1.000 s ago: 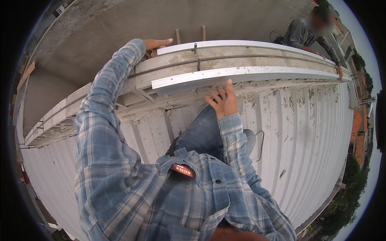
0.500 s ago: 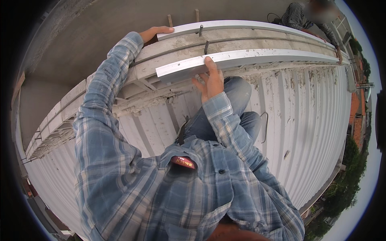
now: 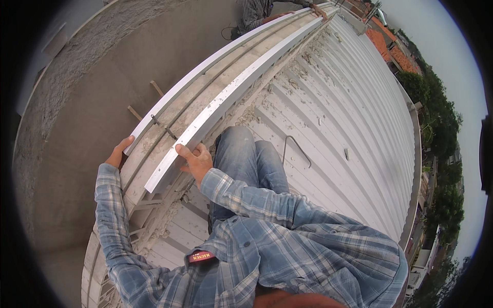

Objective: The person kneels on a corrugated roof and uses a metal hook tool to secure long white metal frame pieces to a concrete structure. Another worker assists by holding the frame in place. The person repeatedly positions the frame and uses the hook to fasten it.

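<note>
Two long white metal strips run along the edges of a concrete wall top (image 3: 132,197). My left hand (image 3: 121,151) grips the near end of the outer strip (image 3: 200,68), its fingers partly hidden behind it. On the inner strip (image 3: 221,100), which looks angled in section, my right hand (image 3: 197,161) holds the side close to its near end. That thumb lies on the top face, and the fingers are bent below. Between the strips stand short dark metal rods (image 3: 171,133). At the far end, a co-worker's hand (image 3: 319,11) rests at the inner strip.
Below my knees (image 3: 237,149) spreads a ribbed metal roof (image 3: 328,118), with mortar crumbs along the wall. A bent metal rod (image 3: 298,149) lies on it. A co-worker (image 3: 251,15) in a patterned sleeve is beyond the wall. Wooden sticks (image 3: 156,88) jut out there.
My view has swung to the right, so the wall now runs diagonally from lower left to upper right. Both hands keep their holds on the strips.
</note>
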Tool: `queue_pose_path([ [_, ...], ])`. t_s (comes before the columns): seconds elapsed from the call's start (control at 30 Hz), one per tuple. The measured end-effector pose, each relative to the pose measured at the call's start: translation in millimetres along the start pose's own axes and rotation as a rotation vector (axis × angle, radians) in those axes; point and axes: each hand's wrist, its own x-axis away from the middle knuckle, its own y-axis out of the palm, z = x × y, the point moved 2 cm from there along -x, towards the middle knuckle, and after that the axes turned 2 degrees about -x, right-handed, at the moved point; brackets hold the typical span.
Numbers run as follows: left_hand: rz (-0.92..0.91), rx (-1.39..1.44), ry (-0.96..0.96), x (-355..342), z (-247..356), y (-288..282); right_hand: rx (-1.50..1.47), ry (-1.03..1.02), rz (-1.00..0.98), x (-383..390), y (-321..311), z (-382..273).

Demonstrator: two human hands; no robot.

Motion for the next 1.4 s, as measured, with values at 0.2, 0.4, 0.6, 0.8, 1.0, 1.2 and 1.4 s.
queue_pose_path([
  [0.2, -0.038, 0.030, 0.018, 13.2, 25.3, 28.9, 0.040, -0.064, -0.001, -4.8, -14.6, 1.0],
  [0.4, -0.021, 0.023, 0.030, 16.8, 21.4, 19.0, 0.102, -0.083, -0.021, -13.2, -11.9, 18.1],
  [0.6, -0.086, 0.038, 0.078, 15.5, 23.4, 20.5, 0.153, -0.030, -0.050, -18.7, -13.8, 17.9],
  [0.8, -0.054, 0.032, 0.092, 10.9, 16.2, 16.9, 0.137, -0.037, -0.056, -13.5, -14.8, 16.7],
  [1.0, -0.152, 0.049, -0.006, 11.4, 26.1, 26.8, 0.139, -0.061, -0.041, -13.9, -21.4, 4.6],
  [1.2, -0.024, 0.041, 0.048, 4.4, 7.8, 2.6, 0.112, -0.049, -0.068, -8.4, -6.5, 8.8],
  [1.4, 0.064, -0.161, 0.045, 10.4, 27.1, 16.6, 0.021, -0.050, -0.142, 1.3, -12.4, 4.2],
])
